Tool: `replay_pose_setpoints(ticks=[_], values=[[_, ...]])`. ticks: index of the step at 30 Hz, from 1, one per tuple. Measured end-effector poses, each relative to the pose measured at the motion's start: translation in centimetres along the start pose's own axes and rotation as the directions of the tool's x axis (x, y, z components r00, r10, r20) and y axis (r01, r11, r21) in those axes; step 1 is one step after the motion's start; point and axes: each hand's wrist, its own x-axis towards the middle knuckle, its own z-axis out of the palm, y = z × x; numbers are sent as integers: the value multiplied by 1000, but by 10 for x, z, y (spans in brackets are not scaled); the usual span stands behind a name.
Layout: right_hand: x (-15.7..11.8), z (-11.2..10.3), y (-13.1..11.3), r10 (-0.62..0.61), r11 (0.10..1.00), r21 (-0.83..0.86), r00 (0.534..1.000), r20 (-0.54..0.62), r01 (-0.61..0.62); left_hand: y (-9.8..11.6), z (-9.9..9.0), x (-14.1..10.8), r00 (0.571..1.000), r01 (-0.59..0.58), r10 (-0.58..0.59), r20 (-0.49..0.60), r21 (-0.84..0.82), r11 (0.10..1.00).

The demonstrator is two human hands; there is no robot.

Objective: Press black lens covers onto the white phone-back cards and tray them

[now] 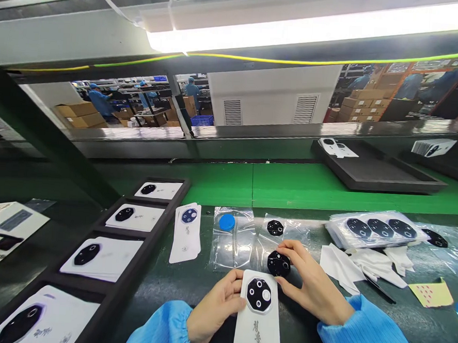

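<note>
My left hand (218,308) grips the left edge of a white panel (258,339), thumb on top beside its black octagonal camera piece with round rings. Beside the panel's upper right corner, my right hand (303,279) pinches a loose black octagonal piece (278,264) between thumb and fingers. Behind it, another black piece (275,227) lies on a clear plastic bag. A blue disc (227,222) rests on a clear bag further left. Next to that is a small stack of white panels (186,241) with a dark blue camera piece on top.
A black divided tray (130,269) holding white panels stands at left. Bagged black pieces (380,230), white cloths (341,266), a black tool (380,290) and a yellow note (431,293) lie at right. A dark tray (384,170) sits on the green belt (220,181).
</note>
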Motion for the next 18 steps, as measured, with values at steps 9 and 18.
replay_pose_setpoints(ticks=[9,18], values=[[0,0,-1,7,1000,10,1000,7,-7,2,0,0,1000,19,-19,9,21,1000],[0,1,0,-9,1000,-11,1000,12,9,-8,-3,4,995,-101,101,23,-21,995]])
